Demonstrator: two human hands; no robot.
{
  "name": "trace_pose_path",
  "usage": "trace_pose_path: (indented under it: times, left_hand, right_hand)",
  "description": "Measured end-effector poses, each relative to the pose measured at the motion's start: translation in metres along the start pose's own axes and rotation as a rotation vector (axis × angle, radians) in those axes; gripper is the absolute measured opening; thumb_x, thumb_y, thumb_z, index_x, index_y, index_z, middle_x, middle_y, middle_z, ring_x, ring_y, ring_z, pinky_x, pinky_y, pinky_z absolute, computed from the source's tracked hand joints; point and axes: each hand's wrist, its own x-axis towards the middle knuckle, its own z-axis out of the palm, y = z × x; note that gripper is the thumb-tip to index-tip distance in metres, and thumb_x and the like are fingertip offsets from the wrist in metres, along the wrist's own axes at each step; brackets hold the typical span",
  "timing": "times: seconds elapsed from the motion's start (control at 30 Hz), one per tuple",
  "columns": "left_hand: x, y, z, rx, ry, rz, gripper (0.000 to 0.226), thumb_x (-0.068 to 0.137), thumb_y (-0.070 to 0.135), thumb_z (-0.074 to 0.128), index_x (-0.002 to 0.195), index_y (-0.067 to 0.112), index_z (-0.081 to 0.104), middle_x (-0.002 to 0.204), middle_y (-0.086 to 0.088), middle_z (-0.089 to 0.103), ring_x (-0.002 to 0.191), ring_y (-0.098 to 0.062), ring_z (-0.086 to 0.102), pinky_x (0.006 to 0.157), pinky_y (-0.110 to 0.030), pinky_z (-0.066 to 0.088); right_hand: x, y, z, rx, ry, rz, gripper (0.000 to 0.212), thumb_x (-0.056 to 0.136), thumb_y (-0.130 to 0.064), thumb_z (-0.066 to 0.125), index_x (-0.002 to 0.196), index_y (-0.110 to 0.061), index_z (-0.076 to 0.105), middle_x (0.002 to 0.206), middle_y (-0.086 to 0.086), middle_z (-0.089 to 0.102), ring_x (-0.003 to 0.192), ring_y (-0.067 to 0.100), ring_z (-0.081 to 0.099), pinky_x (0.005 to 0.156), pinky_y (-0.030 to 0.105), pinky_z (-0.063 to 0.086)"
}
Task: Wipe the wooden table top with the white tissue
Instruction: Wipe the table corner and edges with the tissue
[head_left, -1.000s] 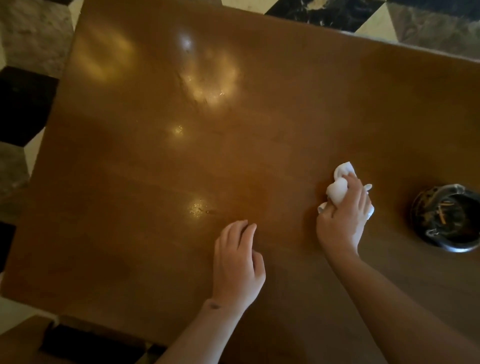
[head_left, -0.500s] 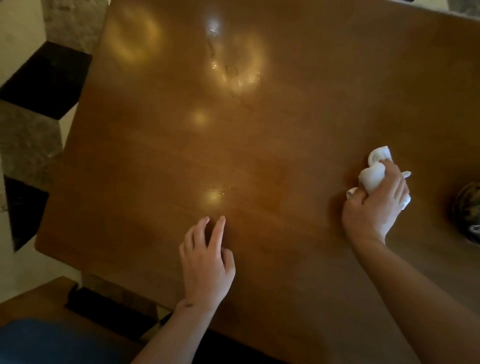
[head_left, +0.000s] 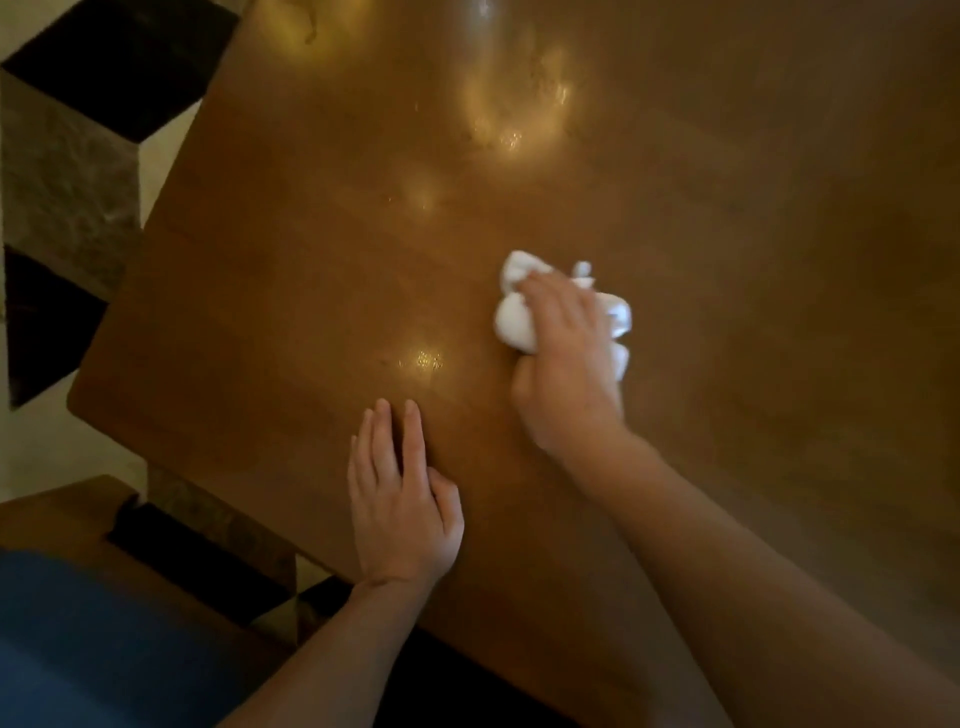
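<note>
A glossy brown wooden table top fills most of the view, with bright light patches and wet-looking smears near its middle and far side. My right hand presses a crumpled white tissue onto the wood near the centre; tissue pokes out past the fingers on both sides. My left hand lies flat on the table near the front edge, fingers together, holding nothing.
The table's left edge runs diagonally, with a patterned black, grey and cream floor beyond it. A blue surface with a wooden frame sits at the bottom left beside the table's near corner.
My right hand has slid the tissue leftward toward the table's middle. The view has shifted, and the dark round ashtray on the right is no longer in sight. My left hand stays flat.
</note>
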Motion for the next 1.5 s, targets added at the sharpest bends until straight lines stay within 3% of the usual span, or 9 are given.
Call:
trace_pose_path:
  times: [0.2, 0.3, 0.47, 0.73, 0.93, 1.03, 1.17, 1.33, 1.5]
  left_hand:
    - [0.003, 0.0, -0.001, -0.027, 0.01, 0.017, 0.07, 0.095, 0.031, 0.037, 0.16, 0.009, 0.03, 0.164, -0.021, 0.03, 0.152, -0.039, 0.027, 0.125, -0.049, 0.016]
    - [0.001, 0.001, 0.0, -0.018, 0.002, 0.012, 0.07, 0.094, 0.032, 0.035, 0.16, 0.009, 0.03, 0.164, -0.022, 0.03, 0.152, -0.04, 0.026, 0.123, -0.054, 0.022]
    - [0.002, 0.002, -0.001, 0.026, -0.024, 0.008, 0.073, 0.092, 0.032, 0.037, 0.16, 0.007, 0.03, 0.163, -0.023, 0.031, 0.152, -0.04, 0.025, 0.123, -0.057, 0.023]
    - [0.003, 0.002, -0.007, -0.019, -0.021, 0.006, 0.067, 0.097, 0.031, 0.035, 0.157, 0.003, 0.036, 0.16, -0.028, 0.035, 0.15, -0.045, 0.031, 0.122, -0.059, 0.026]
    - [0.013, 0.005, -0.02, -0.025, -0.045, -0.044, 0.061, 0.092, 0.032, 0.049, 0.148, 0.007, 0.047, 0.151, -0.022, 0.043, 0.137, -0.044, 0.04, 0.106, -0.066, 0.041]
    - [0.03, 0.016, -0.028, -0.087, -0.023, -0.061, 0.061, 0.085, 0.015, 0.072, 0.143, 0.008, 0.052, 0.145, -0.019, 0.046, 0.132, -0.042, 0.042, 0.103, -0.064, 0.043]
    - [0.066, 0.064, -0.031, -0.153, -0.012, 0.124, 0.058, 0.089, 0.022, 0.056, 0.144, 0.005, 0.055, 0.148, -0.019, 0.05, 0.138, -0.038, 0.042, 0.11, -0.057, 0.04]
    - [0.126, 0.136, -0.03, -0.221, -0.005, 0.329, 0.055, 0.095, 0.021, 0.055, 0.147, 0.004, 0.054, 0.153, -0.017, 0.051, 0.145, -0.035, 0.041, 0.118, -0.053, 0.037]
    - [0.187, 0.207, -0.028, -0.142, -0.068, 0.396, 0.063, 0.101, 0.024, 0.054, 0.159, 0.007, 0.036, 0.167, -0.012, 0.033, 0.158, -0.028, 0.021, 0.126, -0.04, 0.011]
  right_hand:
    - [-0.091, 0.014, -0.006, -0.08, -0.322, -0.271, 0.06, 0.082, -0.01, 0.056, 0.142, -0.01, 0.053, 0.149, 0.006, 0.051, 0.143, 0.026, 0.041, 0.119, 0.051, 0.031]
    - [-0.08, 0.052, -0.041, -0.065, -0.146, -0.073, 0.065, 0.07, 0.001, 0.067, 0.134, -0.002, 0.057, 0.14, 0.015, 0.057, 0.129, 0.037, 0.053, 0.113, 0.047, 0.036]
    - [0.015, 0.018, -0.021, -0.027, 0.126, 0.12, 0.057, 0.071, 0.009, 0.051, 0.126, -0.001, 0.058, 0.135, 0.015, 0.058, 0.129, 0.036, 0.047, 0.119, 0.049, 0.026]
    - [-0.062, -0.024, 0.027, -0.092, -0.237, -0.215, 0.067, 0.086, -0.024, 0.067, 0.149, -0.02, 0.042, 0.156, -0.001, 0.04, 0.15, 0.018, 0.026, 0.125, 0.044, 0.018]
    - [-0.087, 0.082, -0.059, -0.1, 0.064, 0.1, 0.068, 0.062, 0.007, 0.067, 0.129, -0.001, 0.06, 0.139, 0.014, 0.058, 0.132, 0.032, 0.051, 0.118, 0.046, 0.033]
    - [-0.074, 0.134, -0.104, -0.164, 0.285, 0.286, 0.056, 0.074, 0.003, 0.061, 0.129, -0.002, 0.055, 0.137, 0.018, 0.057, 0.129, 0.034, 0.047, 0.113, 0.055, 0.035]
    - [-0.06, 0.156, -0.11, -0.142, 0.453, 0.312, 0.053, 0.08, 0.004, 0.064, 0.13, -0.006, 0.051, 0.136, 0.014, 0.057, 0.13, 0.028, 0.044, 0.107, 0.06, 0.039]
    - [-0.06, 0.162, -0.105, -0.153, 0.471, 0.278, 0.047, 0.078, -0.006, 0.057, 0.125, -0.002, 0.057, 0.137, 0.013, 0.059, 0.133, 0.033, 0.049, 0.115, 0.048, 0.033]
    - [-0.059, 0.17, -0.104, -0.151, 0.453, 0.261, 0.048, 0.078, -0.007, 0.059, 0.126, -0.007, 0.056, 0.139, 0.009, 0.057, 0.134, 0.03, 0.048, 0.116, 0.045, 0.033]
